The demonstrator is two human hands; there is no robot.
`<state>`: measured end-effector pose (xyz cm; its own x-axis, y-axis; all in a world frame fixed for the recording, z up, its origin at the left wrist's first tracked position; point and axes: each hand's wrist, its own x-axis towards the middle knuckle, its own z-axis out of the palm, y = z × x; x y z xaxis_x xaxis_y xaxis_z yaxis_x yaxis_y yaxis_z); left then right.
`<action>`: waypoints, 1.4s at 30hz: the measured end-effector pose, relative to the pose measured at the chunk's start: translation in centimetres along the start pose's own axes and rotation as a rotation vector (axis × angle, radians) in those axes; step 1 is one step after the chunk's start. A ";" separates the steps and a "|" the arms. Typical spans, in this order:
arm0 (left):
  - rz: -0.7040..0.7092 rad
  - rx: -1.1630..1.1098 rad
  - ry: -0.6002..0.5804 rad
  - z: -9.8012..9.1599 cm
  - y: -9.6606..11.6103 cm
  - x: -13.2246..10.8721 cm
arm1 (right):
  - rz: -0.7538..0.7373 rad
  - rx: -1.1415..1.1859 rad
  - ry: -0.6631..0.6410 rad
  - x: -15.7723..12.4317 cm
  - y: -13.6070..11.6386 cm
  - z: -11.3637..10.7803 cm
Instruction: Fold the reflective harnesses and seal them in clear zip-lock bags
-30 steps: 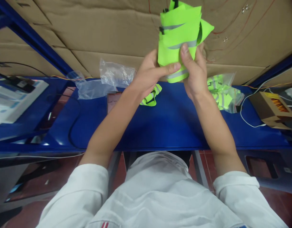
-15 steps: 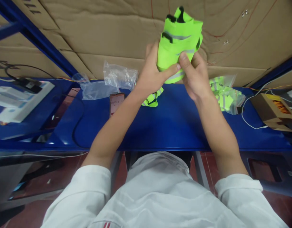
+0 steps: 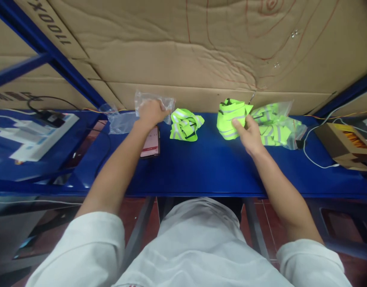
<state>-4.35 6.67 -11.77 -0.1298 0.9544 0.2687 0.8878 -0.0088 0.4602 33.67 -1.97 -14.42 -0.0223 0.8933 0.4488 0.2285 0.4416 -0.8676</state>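
My right hand (image 3: 248, 133) rests on the blue shelf and grips a folded neon-green vest (image 3: 231, 118) with grey reflective strips, thumb on top of it. My left hand (image 3: 151, 111) has reached to the back left and closes its fingers on a clear plastic bag (image 3: 155, 101). Between the two hands a second, crumpled green vest (image 3: 185, 124) lies loose on the shelf. A phone (image 3: 151, 146) with a red screen lies under my left forearm.
A clear bag holding more green vests (image 3: 275, 123) lies just right of my right hand. A brown carton (image 3: 341, 141) and a white cable (image 3: 313, 153) sit far right, a white device (image 3: 36, 133) far left. Cardboard (image 3: 201, 52) walls the back.
Both hands held the folded vest up in front of the cardboard; now the right hand has lowered it onto the shelf and the left hand has let go and moved left to the plastic bag.
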 end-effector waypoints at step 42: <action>0.720 -0.381 0.136 2.5 10.9 -13.9 | 0.217 -0.271 -0.369 -2.2 -3.5 0.9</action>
<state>8.25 -5.93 -12.62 0.3399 0.6325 0.6960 0.5669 -0.7283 0.3851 32.01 -5.43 -12.60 -0.2773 0.9537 0.1160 0.5091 0.2483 -0.8241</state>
